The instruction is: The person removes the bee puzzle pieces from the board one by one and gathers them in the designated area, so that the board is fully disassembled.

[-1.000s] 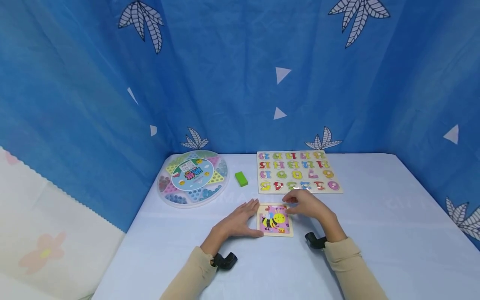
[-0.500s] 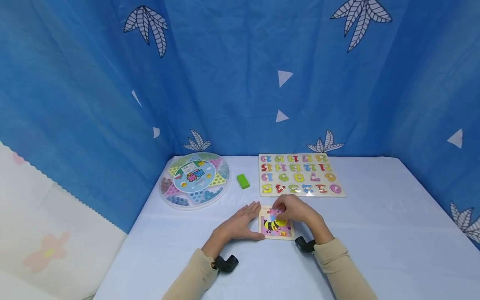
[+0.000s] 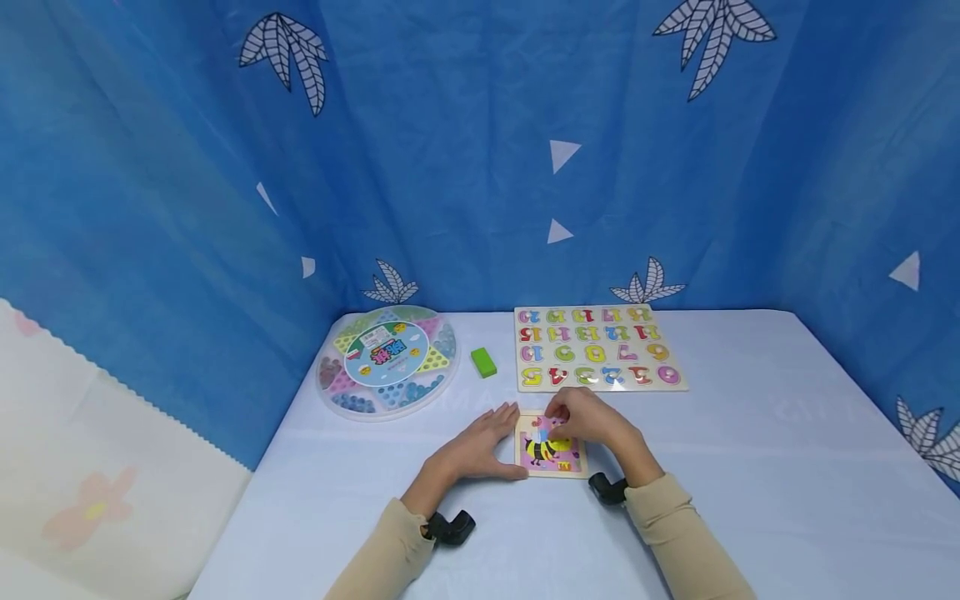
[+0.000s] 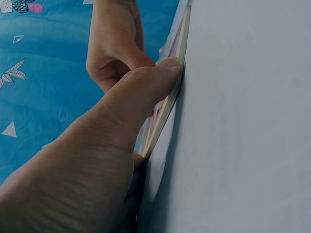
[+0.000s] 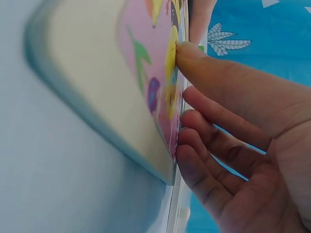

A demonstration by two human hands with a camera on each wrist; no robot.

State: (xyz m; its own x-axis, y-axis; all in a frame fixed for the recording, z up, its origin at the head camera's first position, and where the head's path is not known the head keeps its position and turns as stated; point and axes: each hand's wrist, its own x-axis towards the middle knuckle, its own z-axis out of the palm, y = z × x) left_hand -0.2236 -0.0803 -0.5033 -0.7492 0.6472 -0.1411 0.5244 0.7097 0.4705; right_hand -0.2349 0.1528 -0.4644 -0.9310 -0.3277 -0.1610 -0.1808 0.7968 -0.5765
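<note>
A small square bee jigsaw puzzle (image 3: 538, 452) in a pale wooden frame lies on the white table, showing a yellow and black bee on pink. Along its left side rests my left hand (image 3: 476, 443), with the fingers reaching the upper left corner and the thumb at the lower left. In the left wrist view that thumb (image 4: 155, 75) presses the frame's edge. My right hand (image 3: 588, 417) bends over the puzzle's upper part. The right wrist view shows its thumb (image 5: 192, 51) touching the yellow area and the fingertips (image 5: 187, 138) against the pink surface. Part of the picture is hidden beneath this hand.
Behind the puzzle lies a wooden number board (image 3: 600, 348) with coloured numerals. A round clear-lidded game box (image 3: 386, 360) with beads stands at the back left, and a green block (image 3: 483, 362) lies between them. A blue curtain (image 3: 450, 167) hangs behind the table.
My right hand has moved left from the puzzle's right edge onto its upper middle, then stayed there. The left hand keeps its place at the frame.
</note>
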